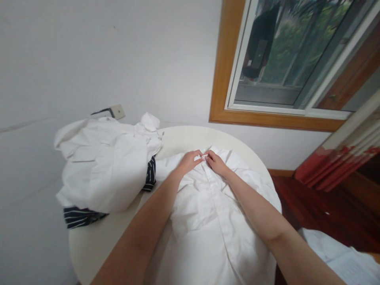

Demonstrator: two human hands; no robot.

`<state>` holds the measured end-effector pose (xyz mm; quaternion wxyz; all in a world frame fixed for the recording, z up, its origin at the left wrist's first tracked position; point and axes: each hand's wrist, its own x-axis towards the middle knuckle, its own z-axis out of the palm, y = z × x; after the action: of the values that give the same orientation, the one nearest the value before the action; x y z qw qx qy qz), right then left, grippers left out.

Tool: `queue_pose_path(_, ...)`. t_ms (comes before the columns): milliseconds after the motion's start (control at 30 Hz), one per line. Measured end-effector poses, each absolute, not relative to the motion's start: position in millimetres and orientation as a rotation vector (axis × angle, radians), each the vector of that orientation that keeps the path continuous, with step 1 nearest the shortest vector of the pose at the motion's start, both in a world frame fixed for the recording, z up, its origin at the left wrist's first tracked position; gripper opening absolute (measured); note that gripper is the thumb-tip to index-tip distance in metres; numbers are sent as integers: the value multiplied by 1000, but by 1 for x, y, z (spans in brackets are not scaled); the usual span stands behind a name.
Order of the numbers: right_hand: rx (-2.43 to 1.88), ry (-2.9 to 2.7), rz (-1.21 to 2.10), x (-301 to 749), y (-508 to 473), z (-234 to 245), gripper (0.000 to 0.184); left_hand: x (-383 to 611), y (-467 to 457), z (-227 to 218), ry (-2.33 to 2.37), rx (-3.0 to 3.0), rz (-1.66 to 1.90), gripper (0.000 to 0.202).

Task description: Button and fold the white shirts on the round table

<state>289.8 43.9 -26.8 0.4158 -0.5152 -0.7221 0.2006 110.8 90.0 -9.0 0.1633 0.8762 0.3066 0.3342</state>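
Observation:
A white garment [204, 221], like a shirt or coat, lies spread over the round table, with a long seam down its middle. At its far end, my left hand [191, 161] pinches the edge of the cloth from the left. My right hand [216, 161] is closed on the same edge from the right. The fingertips of both hands almost meet at the top of the seam, where a small bright white bit of the garment shows between them. Whether this is a button or a fold, I cannot make out.
A heap of white clothes [109, 166] with dark striped trim [83, 217] rests on the left of the white table [190, 132]. Behind are a wall socket [118, 111] and a wood-framed window [219, 79]. A curtain [335, 154] hangs at right; pale cloth [332, 249] lies lower right.

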Motion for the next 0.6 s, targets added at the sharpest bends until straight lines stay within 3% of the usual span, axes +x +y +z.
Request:
queue_pose_path(367,-1259,-1852,555,294,42,-22,22,110,80,-5,1030,2534,922,22)
queue_pose_path(600,-1254,-1900,387,291,39,-16,19,112,74,0,1132,2617,835,28)
